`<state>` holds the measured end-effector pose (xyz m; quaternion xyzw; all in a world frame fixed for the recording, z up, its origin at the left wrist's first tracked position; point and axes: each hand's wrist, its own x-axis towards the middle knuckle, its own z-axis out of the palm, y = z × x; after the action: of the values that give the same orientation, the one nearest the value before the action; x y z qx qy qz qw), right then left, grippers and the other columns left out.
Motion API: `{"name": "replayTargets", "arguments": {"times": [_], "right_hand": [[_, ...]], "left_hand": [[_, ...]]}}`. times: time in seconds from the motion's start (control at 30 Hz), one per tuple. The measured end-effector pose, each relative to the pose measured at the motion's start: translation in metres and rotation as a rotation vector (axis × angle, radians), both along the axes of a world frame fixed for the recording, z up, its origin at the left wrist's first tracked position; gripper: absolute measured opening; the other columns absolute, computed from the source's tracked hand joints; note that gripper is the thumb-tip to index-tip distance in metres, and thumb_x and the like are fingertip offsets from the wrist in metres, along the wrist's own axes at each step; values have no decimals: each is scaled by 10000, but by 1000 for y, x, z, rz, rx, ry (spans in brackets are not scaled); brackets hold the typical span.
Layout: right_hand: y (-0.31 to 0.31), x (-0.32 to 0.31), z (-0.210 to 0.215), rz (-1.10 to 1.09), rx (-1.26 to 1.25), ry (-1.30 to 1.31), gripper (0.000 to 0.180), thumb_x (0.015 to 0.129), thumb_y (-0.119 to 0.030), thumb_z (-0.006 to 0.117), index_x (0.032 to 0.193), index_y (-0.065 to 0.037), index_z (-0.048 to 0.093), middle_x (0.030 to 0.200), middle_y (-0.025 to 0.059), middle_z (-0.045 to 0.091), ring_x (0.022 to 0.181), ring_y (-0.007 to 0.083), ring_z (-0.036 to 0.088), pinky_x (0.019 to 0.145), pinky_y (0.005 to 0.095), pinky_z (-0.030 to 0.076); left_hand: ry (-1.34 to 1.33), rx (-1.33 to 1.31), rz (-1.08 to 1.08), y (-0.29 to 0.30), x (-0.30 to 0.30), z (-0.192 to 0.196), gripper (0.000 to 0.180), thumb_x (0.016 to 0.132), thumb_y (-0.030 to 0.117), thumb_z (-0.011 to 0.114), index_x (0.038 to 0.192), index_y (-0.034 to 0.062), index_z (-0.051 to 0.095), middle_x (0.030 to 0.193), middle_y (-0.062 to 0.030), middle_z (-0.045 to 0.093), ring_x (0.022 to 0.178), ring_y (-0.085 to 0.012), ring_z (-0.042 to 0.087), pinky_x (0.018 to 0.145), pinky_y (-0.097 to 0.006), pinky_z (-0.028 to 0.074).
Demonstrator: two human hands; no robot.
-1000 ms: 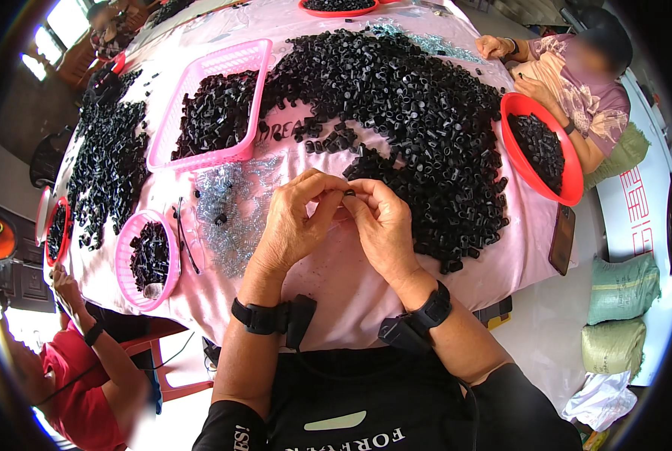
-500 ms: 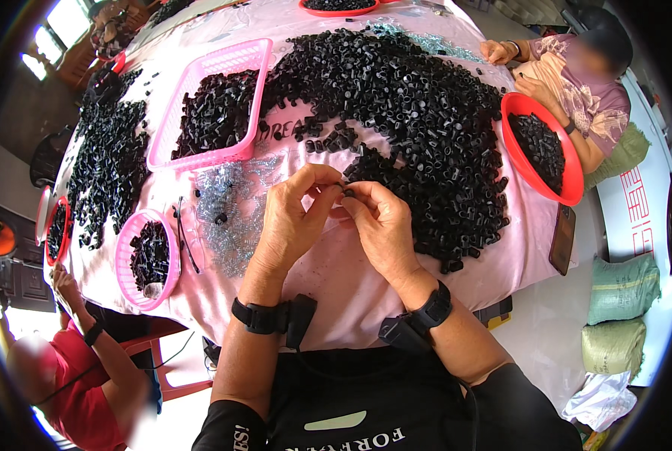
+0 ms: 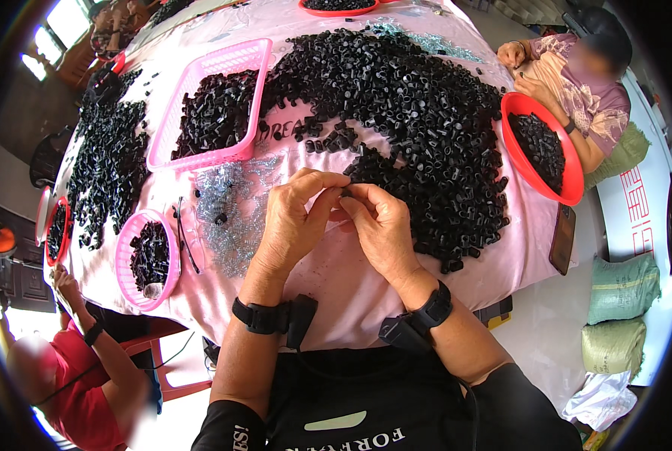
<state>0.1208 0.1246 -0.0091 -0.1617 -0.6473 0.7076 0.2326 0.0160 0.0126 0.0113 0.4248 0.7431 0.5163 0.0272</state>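
My left hand (image 3: 300, 209) and my right hand (image 3: 378, 219) meet fingertip to fingertip over the near part of the pink cloth. Between them they pinch a small black plastic part (image 3: 345, 193), mostly covered by the fingers. Just beyond and to the right spreads a big heap of short black plastic caps (image 3: 426, 135). Left of my left hand lies a loose pile of small clear, bluish pieces (image 3: 230, 218), with a few black bits among them.
A pink rectangular basket (image 3: 254, 113) and a round pink basket (image 3: 173, 278) hold black parts. A red basin (image 3: 573, 169) sits at the right, near a co-worker (image 3: 595, 90) and a phone (image 3: 563, 239). Another person (image 3: 87, 376) in red sits at left. Black glasses (image 3: 182, 233) lie nearby.
My fingers have shifted slightly around the small black part, covering more of it. The right-hand co-worker's far hand has moved a little toward their body.
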Motion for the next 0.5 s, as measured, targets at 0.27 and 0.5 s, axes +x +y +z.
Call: {"name": "replayTargets", "arguments": {"times": [0.27, 0.5], "right_hand": [[2, 0, 2, 17, -23, 11, 141, 1024, -53, 592, 1103, 44, 657, 959, 86, 744, 859, 166, 756, 697, 258, 602], [4, 0, 2, 28, -118, 10, 164, 1035, -104, 604, 1082, 35, 678, 940, 81, 740, 841, 152, 746, 683, 254, 599]], "left_hand": [[18, -11, 20, 1, 1, -1, 193, 914, -25, 659, 1067, 38, 757, 925, -88, 747, 866, -180, 728, 774, -301, 563], [48, 16, -38, 1, -2, -8, 214, 906, -43, 641, 1079, 24, 749, 988, -96, 747, 884, -187, 729, 791, -307, 570]]}}
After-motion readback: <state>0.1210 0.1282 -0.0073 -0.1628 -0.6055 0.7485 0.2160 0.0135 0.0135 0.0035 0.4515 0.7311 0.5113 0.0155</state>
